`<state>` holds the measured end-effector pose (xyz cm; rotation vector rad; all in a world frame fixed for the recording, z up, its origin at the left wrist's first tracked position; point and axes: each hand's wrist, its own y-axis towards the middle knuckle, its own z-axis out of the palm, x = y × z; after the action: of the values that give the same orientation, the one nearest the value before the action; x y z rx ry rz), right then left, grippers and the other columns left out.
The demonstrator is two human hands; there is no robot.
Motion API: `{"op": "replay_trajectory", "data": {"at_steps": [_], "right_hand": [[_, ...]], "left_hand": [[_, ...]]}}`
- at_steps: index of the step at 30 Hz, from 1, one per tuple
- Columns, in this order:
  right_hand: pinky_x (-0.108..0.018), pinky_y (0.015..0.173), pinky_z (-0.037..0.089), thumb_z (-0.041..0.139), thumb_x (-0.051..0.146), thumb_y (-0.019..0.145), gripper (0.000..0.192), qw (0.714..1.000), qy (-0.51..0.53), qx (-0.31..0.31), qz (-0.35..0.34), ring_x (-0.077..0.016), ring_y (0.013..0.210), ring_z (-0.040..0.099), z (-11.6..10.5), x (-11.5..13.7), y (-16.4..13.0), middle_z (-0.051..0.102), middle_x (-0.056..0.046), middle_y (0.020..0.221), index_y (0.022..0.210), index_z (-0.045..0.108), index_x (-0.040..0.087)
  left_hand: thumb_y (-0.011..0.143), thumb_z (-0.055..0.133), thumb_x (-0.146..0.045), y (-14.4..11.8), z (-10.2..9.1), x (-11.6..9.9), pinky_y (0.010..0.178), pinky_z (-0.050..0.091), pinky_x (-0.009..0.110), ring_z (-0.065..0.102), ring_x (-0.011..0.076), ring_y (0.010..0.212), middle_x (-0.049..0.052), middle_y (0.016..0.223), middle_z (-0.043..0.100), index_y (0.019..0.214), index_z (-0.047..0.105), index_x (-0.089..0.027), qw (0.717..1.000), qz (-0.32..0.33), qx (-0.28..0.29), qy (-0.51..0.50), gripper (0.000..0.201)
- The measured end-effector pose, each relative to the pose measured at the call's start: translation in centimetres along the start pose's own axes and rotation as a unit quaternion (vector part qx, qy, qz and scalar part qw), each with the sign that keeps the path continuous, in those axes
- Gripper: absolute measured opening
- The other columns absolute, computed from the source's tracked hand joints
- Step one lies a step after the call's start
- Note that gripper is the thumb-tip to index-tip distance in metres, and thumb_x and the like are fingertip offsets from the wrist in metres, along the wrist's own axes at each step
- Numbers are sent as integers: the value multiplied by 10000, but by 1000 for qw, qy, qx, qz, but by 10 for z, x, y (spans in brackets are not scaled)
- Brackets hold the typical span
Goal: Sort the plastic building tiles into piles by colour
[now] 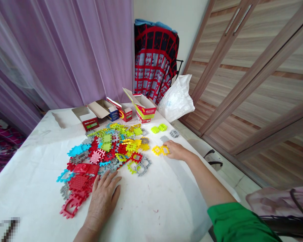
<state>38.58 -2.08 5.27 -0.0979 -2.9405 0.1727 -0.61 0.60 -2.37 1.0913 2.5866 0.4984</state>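
My left hand (104,193) lies on the white tabletop with its fingers spread, its fingertips by the near edge of a pile of plastic interlocking tiles. Closest to it are red tiles (78,182) and a flat red piece (86,168). Over on the right, my right hand (176,150) has its fingers closed at the edge of a yellow interlocking tile (165,150). Another yellow tile (156,150) adjoins it on the left. Just beyond that hand are a grey tile (164,138), a grey cluster (174,133) and lime-green pieces (162,127).
Along the far side of the table (37,161) stand several open boxes, among them a red-and-yellow box (144,109) and a white-and-red box (89,120). A white plastic bag (178,99) sits at the far right corner. Wooden cabinet doors (255,77) rise on the right.
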Motion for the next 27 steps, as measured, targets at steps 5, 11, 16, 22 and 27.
{"op": "replay_trajectory", "data": {"at_steps": [5, 11, 16, 22, 27], "right_hand": [[-248, 835, 416, 638, 175, 725, 406, 994, -23, 30, -98, -199, 983, 590, -10, 17, 25, 603, -85, 1091, 1128, 588, 195], [-248, 815, 416, 648, 225, 756, 346, 988, -60, 74, -122, -200, 960, 602, -12, 28, 36, 615, -86, 1068, 1099, 610, 191], [-258, 841, 413, 613, 168, 764, 379, 981, -101, 102, -129, -203, 1000, 599, -13, 33, 39, 623, -86, 1103, 1141, 597, 200], [-287, 814, 445, 664, 208, 699, 414, 973, -153, 134, -108, -242, 997, 610, -20, 42, 39, 614, -113, 1122, 1108, 611, 179], [-287, 810, 460, 681, 244, 668, 468, 972, -163, 143, -88, -244, 999, 610, -22, 40, 30, 608, -123, 1130, 1122, 591, 172]], "left_hand": [[897, 491, -285, 0, -1, 0, 1056, 299, 523, 520, 289, 1233, 26, 1243, 667, 1102, 654, -295, 1000, 1, 6, 7, 262], [894, 500, -281, 1, -2, 0, 1054, 296, 526, 513, 294, 1241, 30, 1251, 662, 1104, 652, -294, 1000, 1, 11, 2, 259], [892, 501, -277, 1, -2, -1, 1069, 284, 519, 505, 288, 1248, 37, 1253, 660, 1103, 656, -290, 1000, -5, 13, 0, 262], [892, 499, -282, 1, -1, -1, 1068, 289, 522, 510, 287, 1246, 32, 1249, 663, 1101, 657, -296, 1000, -3, 10, 0, 263], [889, 500, -285, 0, 0, 0, 1075, 288, 521, 518, 281, 1240, 34, 1249, 662, 1101, 660, -301, 1000, -4, 4, -1, 266]]}}
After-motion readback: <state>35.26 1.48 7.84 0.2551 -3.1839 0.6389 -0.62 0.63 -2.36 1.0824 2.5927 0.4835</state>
